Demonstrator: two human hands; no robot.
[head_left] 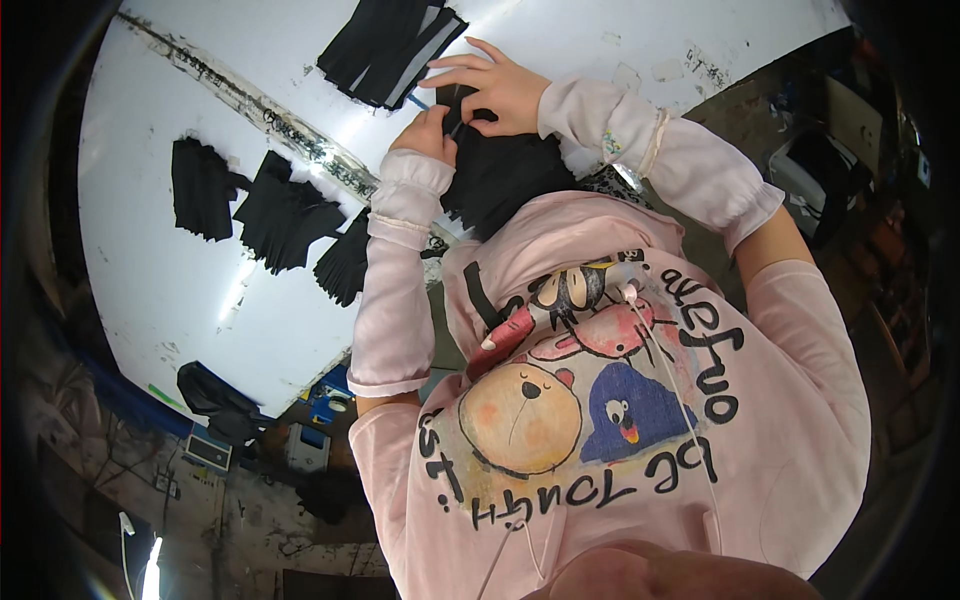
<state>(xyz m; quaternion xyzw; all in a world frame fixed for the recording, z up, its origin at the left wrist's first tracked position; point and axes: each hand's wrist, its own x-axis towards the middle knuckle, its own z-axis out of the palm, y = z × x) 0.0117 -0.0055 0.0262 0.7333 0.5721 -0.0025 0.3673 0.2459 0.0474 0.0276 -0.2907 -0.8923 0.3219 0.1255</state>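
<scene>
My left hand [428, 136] is closed on the edge of a black fabric piece [452, 126], with thumb and fingers pressed together. On the same piece my right hand [505, 92] pinches with thumb and forefinger, its other fingers stretched toward the far side. Below both hands a stack of black fabric pieces [515, 165] hangs over the table edge onto my lap. Just beyond the fingers lies a bundle of black strips with grey bands [390, 50]. A thin blue item [418, 102] shows partly between that bundle and my hands; its kind is hidden.
The white table [150, 300] has a worn, dark-marked seam [270, 120]. Left of my forearm lie several black fabric bundles [285, 210]. A black bag-like item [222, 403] rests at the near left edge. Grey boxes [307, 447] and dark clutter stand below the table.
</scene>
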